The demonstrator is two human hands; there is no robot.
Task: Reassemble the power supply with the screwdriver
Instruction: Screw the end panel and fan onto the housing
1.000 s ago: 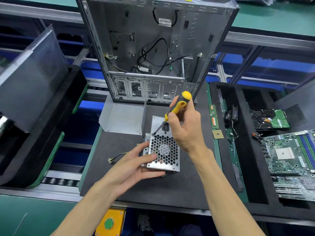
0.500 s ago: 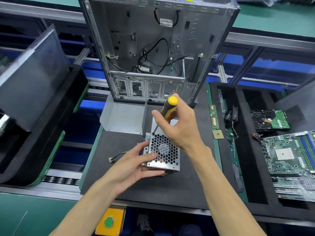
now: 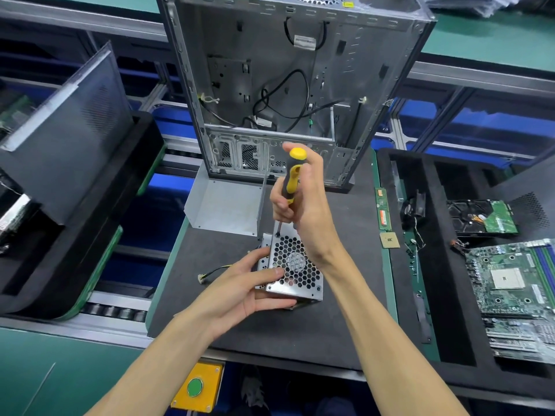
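Head view, supply: the power supply (image 3: pixel 292 267) is seen on the dark surface (image 3: pixel 345 325), in front of the open case (image 3: pixel 288 85); its honeycomb grille is turned up toward the camera.
Head view, left hand: the supply is held at its left side by the left hand (image 3: pixel 240 286); the thumb is laid on the grille and the fingers are curled round the near lower edge.
Head view, right hand: the screwdriver (image 3: pixel 289 183) is gripped by the right hand (image 3: pixel 303 202), the fingers wrapped round the yellow-black handle.
Head view, tip: the shaft is almost upright and the tip is set at the upper left corner of the grille. A screw under it cannot be made out.
Step in hand: a corner screw is judged to be driven in.
How to do it well: the shaft should be kept straight over the hole, light downward pressure should be given while it is turned, and the supply should be kept from turning by the left hand.
Change from half a second ago: the handle has been raised from a slant to nearly upright; the tip has stayed near the same corner, and the left hand's hold is unchanged.
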